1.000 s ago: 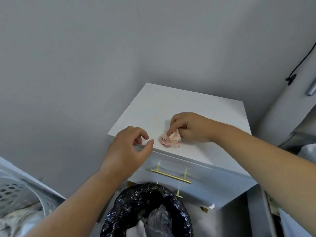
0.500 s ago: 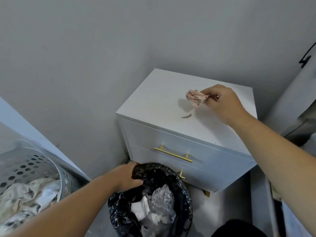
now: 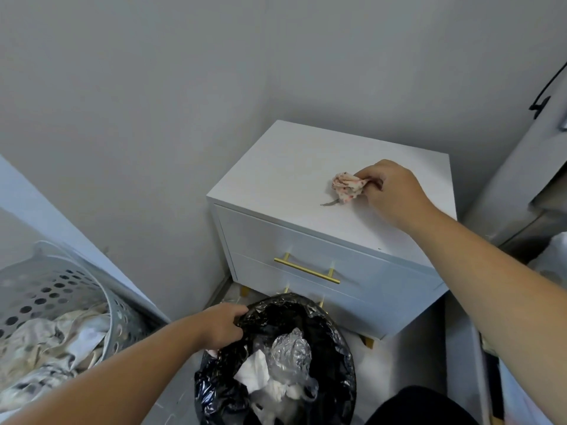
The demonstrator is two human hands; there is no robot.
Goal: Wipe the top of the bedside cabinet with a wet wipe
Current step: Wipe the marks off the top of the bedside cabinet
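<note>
The white bedside cabinet (image 3: 285, 167) stands in the room's corner, with gold bar handles on its drawers. My right hand (image 3: 395, 191) pinches a crumpled wet wipe (image 3: 346, 185), white with pink stains, just above the right half of the cabinet top. A small grey smear (image 3: 329, 204) lies on the top right under the wipe. My left hand (image 3: 219, 326) grips the left rim of the black bin bag (image 3: 337, 338) on the floor in front of the cabinet.
The bin holds white tissues and clear plastic wrap (image 3: 288, 357). A perforated grey laundry basket (image 3: 55, 289) with cloth in it stands at the left. Grey furniture (image 3: 527, 185) flanks the cabinet's right side, with a black cable (image 3: 549, 87) above it.
My left hand dropped from the cabinet's front edge to the bin bag rim and grips it. My right hand lifted the wipe and carried it to the right half of the top.
</note>
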